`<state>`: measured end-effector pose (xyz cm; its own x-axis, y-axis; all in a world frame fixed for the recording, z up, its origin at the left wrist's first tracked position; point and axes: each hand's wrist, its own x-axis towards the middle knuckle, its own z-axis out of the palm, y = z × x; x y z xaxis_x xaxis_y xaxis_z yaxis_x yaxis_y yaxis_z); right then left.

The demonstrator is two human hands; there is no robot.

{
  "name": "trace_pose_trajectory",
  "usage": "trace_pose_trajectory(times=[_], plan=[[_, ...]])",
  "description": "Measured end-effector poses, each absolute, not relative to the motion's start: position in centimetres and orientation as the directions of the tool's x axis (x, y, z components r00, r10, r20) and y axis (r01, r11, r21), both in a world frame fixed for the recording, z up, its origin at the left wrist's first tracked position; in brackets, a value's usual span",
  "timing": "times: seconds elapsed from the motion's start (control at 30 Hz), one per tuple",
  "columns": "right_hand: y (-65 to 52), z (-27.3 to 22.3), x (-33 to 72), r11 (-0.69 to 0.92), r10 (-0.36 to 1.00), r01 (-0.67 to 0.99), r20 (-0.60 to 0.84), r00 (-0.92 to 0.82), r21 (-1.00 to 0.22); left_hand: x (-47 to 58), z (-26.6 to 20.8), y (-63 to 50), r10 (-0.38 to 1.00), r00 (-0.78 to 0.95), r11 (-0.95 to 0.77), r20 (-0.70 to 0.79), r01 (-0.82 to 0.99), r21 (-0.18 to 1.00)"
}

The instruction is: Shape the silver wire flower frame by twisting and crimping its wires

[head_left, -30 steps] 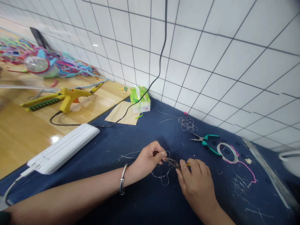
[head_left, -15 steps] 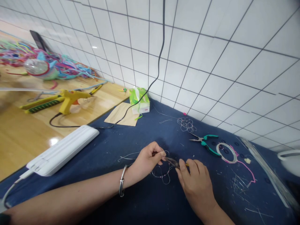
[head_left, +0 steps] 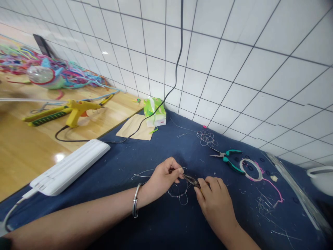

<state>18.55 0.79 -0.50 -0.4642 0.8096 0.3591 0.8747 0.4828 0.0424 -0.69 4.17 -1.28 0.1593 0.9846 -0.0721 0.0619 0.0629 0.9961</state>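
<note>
My left hand (head_left: 166,175) pinches a looped wire piece (head_left: 179,196) between thumb and fingers; thin loops with small pinkish beads hang below it, and loose wire ends stick out to the left of the hand. My right hand (head_left: 215,199) is wrapped round a pair of pliers (head_left: 191,179), whose dark jaws point left and reach the wire at my left fingertips. Whether the jaws grip the wire is too small to tell. The pliers' handles are mostly hidden in my palm.
Teal-handled pliers (head_left: 226,156) lie behind my right hand, near a wire flower (head_left: 206,138) and a wire coil (head_left: 251,170). Wire scraps (head_left: 265,203) are at right. A power strip (head_left: 70,166), yellow glue gun (head_left: 80,111) and tissue pack (head_left: 155,111) stand left and behind.
My right hand has turned slightly round the pliers and shifted a little left. The left hand and the wire piece have hardly moved.
</note>
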Motion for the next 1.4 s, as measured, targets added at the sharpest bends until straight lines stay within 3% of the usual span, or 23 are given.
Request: trace_pose_trajectory(times=[0.3, 0.7, 0.93, 1.4], plan=[[1.0, -1.3, 18.9, 0.503, 0.832, 0.856, 0.334, -0.443, -0.117, -1.0, -0.8, 4.4, 0.97, 0.226, 0.087, -0.089, 0.019, 0.996], [1.4, -2.0, 19.2, 0.514, 0.83, 0.833, 0.367, -0.42, -0.208, -1.4, -1.1, 4.6, 0.92, 0.353, 0.223, -0.173, -0.107, 0.969], [1.5, -2.0, 19.4, 0.523, 0.83, 0.813, 0.371, -0.418, -0.255, -1.4, -0.9, 4.7, 0.919, 0.373, 0.183, -0.125, -0.123, 0.975], [1.1, -1.5, 18.9, 0.508, 0.844, 0.844, 0.297, -0.447, -0.172, -1.7, -0.2, 4.5, 0.959, 0.278, -0.007, -0.063, 0.242, 0.97]])
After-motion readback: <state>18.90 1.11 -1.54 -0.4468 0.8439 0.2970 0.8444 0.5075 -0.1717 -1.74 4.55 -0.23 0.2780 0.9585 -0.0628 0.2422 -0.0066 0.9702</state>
